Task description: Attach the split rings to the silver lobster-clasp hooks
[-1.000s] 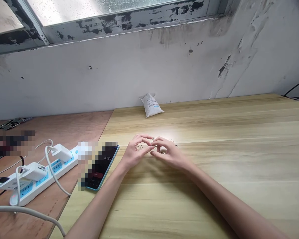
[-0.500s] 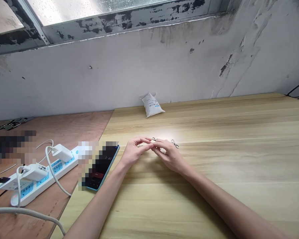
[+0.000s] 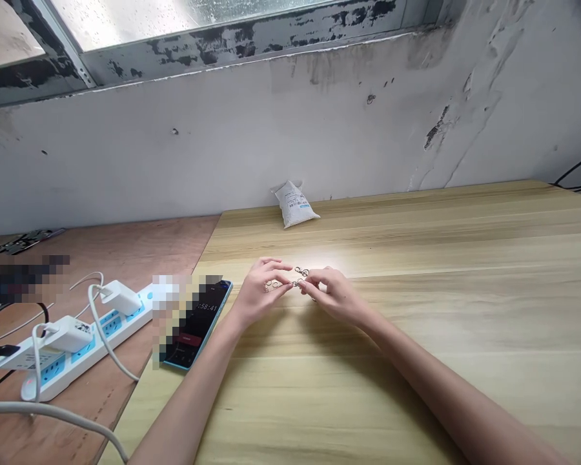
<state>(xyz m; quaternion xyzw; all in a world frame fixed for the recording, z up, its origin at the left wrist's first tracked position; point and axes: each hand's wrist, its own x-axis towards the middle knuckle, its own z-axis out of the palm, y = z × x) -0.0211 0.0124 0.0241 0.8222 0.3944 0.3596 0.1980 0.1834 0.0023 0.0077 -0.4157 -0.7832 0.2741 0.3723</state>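
Observation:
Over the wooden tabletop (image 3: 368, 387), my left hand (image 3: 259, 290) pinches one end of a small metal keychain clasp (image 3: 296, 283) between thumb and forefinger, the other fingers spread above. The thumb and forefinger of my right hand (image 3: 334, 292) are closed on the clasp's other end, so the two hands nearly meet. Just beyond the fingertips lies another metal clasp (image 3: 301, 271), partly behind my right fingers. Thin metal rings (image 3: 272, 284) show on the table through the gap in my left hand. Fine details of the held piece are too small to make out.
A phone (image 3: 201, 323) lies left of my left forearm. Further left, a white power strip (image 3: 91, 342) with chargers and cables rests on a reddish board (image 3: 174, 239). A small white packet (image 3: 295, 205) sits at the back, near the wall (image 3: 223, 142).
My fingertips have drawn apart slightly, and the held clasp now shows between them. My left fingers have lifted and spread. My right hand now covers the clasp seen beside its knuckles earlier.

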